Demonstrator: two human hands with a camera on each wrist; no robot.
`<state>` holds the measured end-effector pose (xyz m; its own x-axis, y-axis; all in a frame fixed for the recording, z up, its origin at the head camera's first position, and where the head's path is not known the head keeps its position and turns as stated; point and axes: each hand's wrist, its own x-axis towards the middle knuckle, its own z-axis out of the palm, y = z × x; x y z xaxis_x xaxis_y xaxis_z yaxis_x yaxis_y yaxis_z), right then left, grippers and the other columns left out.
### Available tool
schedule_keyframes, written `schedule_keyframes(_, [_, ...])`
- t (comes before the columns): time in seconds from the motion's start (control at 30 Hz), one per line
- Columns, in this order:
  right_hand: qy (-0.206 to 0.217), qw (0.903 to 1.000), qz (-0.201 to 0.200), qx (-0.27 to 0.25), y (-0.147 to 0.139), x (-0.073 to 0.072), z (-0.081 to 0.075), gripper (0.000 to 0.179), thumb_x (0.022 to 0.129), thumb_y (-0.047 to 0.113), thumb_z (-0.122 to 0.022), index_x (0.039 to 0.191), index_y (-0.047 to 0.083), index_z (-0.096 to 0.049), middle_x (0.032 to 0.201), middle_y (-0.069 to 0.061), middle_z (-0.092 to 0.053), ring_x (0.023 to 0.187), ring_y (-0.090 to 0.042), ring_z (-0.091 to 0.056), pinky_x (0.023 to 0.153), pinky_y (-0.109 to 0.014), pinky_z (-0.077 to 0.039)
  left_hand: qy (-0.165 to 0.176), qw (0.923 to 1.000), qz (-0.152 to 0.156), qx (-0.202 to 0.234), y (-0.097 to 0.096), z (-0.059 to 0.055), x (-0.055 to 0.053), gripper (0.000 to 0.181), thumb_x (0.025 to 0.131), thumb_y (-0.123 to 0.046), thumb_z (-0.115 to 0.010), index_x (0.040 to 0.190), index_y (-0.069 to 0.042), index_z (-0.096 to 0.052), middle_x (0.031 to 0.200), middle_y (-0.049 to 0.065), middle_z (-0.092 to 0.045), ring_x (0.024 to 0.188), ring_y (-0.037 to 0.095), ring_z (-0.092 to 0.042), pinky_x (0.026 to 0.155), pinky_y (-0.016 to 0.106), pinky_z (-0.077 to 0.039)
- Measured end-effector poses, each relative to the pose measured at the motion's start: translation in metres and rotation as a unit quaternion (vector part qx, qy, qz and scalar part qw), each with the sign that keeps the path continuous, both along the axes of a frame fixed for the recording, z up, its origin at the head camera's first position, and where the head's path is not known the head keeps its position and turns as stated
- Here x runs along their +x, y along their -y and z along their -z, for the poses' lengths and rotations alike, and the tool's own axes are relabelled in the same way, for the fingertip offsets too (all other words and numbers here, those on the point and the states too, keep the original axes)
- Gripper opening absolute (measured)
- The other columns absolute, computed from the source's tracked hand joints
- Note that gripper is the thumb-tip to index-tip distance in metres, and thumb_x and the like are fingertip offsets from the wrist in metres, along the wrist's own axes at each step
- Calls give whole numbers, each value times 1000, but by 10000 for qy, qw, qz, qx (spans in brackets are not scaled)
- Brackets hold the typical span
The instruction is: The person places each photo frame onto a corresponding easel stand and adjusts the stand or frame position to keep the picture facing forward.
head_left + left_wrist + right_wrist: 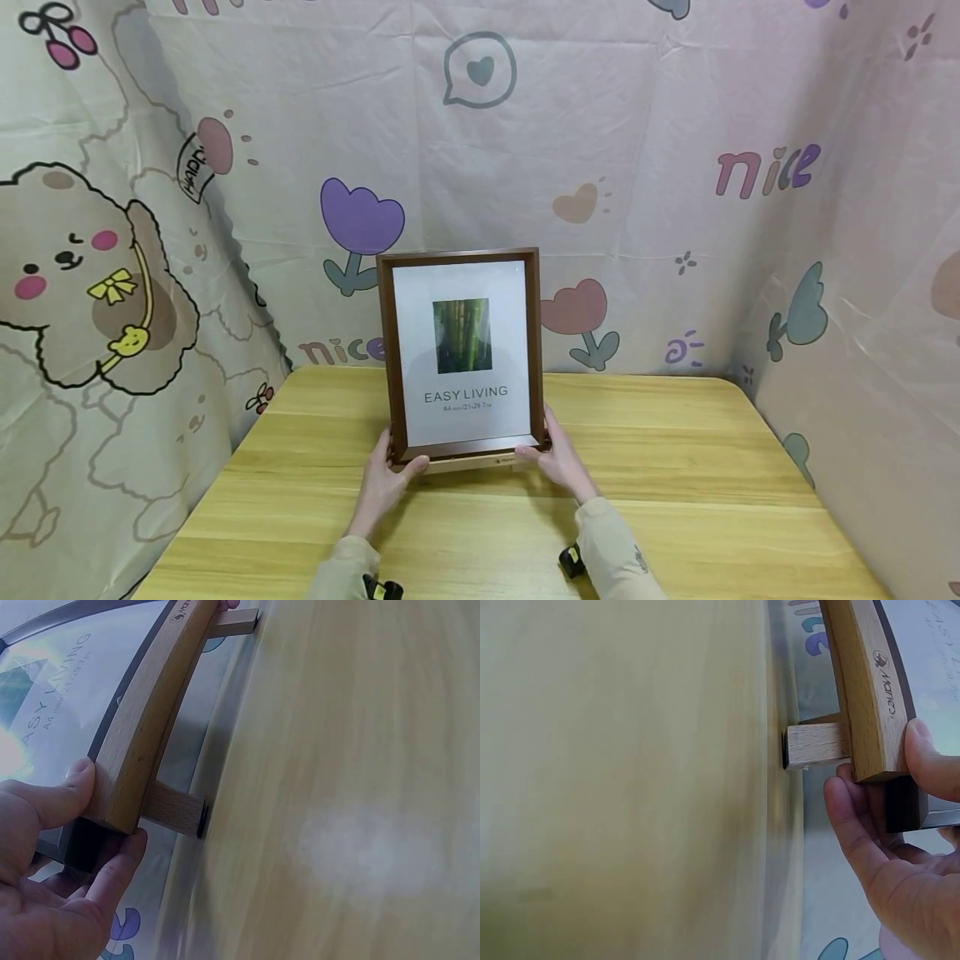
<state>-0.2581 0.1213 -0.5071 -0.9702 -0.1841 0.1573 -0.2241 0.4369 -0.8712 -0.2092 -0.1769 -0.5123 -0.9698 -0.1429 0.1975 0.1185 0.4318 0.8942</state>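
A brown picture frame (534,333) stands near the middle of the table, leaning back a little. Its sheet reads "EASY LIVING" around a small green bamboo picture. Under its bottom edge runs the wooden ledge of a small easel (142,712), marked with a brand name; short legs (817,744) reach the tabletop. At the lower left corner my left hand (382,479) grips frame and ledge, thumb in front and fingers beneath. My right hand (558,458) holds the lower right corner the same way. The rest of the easel is hidden behind the frame.
The light wood table (675,467) has rounded far corners and extends to both sides of the frame. A patterned cloth (637,108) hangs behind it and along both sides. Black wrist cameras (572,562) sit on both beige sleeves.
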Motion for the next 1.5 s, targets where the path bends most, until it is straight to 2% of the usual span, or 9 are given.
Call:
schedule_keyframes(0.17, [-59, 9999, 33, 77, -2, 0, 1, 100, 85, 18, -79, 160, 2, -14, 128, -33, -62, 112, -42, -65, 109, -62, -45, 42, 9999, -5, -94, -2, -1, 0, 87, 87, -20, -79, 152, 9, -29, 146, 38, -46, 132, 52, -50, 113, 60, -43])
schedule_keyframes(0.4, [69, 9999, 84, 14, -5, 2, 0, 101, 85, 17, -79, 161, 4, -14, 125, -32, -64, 111, -41, -66, 109, -61, -45, 119, 9998, 50, -182, -5, 0, -1, 89, 88, -23, -78, 153, 9, -27, 149, 38, -42, 134, 53, -47, 113, 62, -42])
schedule_keyframes(0.5, [77, 9999, 90, -34, -6, 3, -1, 101, 85, 17, -79, 161, 4, -13, 127, -32, -63, 112, -42, -65, 110, -61, -45, -22, 9995, -37, -302, -7, 1, 0, 90, 87, -25, -79, 152, 10, -28, 147, 39, -43, 131, 54, -49, 110, 62, -45])
schedule_keyframes(0.67, [-17, 9999, 109, -49, -9, 4, -2, 101, 85, 17, -79, 160, 2, -14, 132, -33, -60, 113, -43, -65, 110, -61, -45, 44, 9995, -51, -293, -10, 2, -3, 90, 87, -25, -79, 152, 10, -28, 148, 38, -43, 131, 53, -49, 111, 61, -45])
schedule_keyframes(0.7, [-22, 9999, 116, -61, -10, 4, -2, 101, 85, 17, -79, 160, 2, -15, 132, -33, -60, 113, -43, -65, 110, -61, -45, 167, 9996, 31, -215, -9, 1, -3, 91, 88, -25, -78, 154, 9, -25, 150, 38, -40, 134, 54, -47, 113, 62, -42])
schedule_keyframes(0.77, [-35, 9999, 131, -50, -11, 5, -1, 100, 85, 18, -79, 160, 1, -15, 138, -33, -56, 117, -45, -63, 112, -62, -42, 147, 9997, 54, -195, -10, 1, -4, 89, 89, -24, -78, 153, 8, -27, 148, 37, -43, 133, 53, -48, 112, 62, -42])
schedule_keyframes(1.03, [-9, 9998, 116, -143, -14, 5, -1, 100, 85, 15, -79, 161, 6, -15, 126, -30, -64, 107, -39, -67, 107, -60, -48, 116, 9998, 82, -101, -14, 3, -6, 90, 88, -23, -78, 154, 8, -26, 148, 37, -44, 133, 53, -48, 113, 62, -42])
schedule_keyframes(1.27, [45, 9997, 185, -155, -16, 5, 0, 100, 84, 15, -80, 161, 7, -16, 126, -30, -65, 108, -38, -68, 107, -60, -47, 128, 9998, 100, -123, -16, 4, -7, 90, 89, -25, -78, 153, 10, -26, 149, 38, -42, 134, 53, -47, 113, 62, -42])
schedule_keyframes(1.5, [25, 9996, 228, -176, -17, 7, 0, 100, 84, 14, -80, 161, 8, -17, 129, -30, -63, 108, -39, -67, 107, -62, -47, 65, 9999, 134, -65, -18, 3, -7, 85, 88, -24, -78, 153, 5, -32, 146, 34, -49, 133, 51, -50, 112, 62, -43])
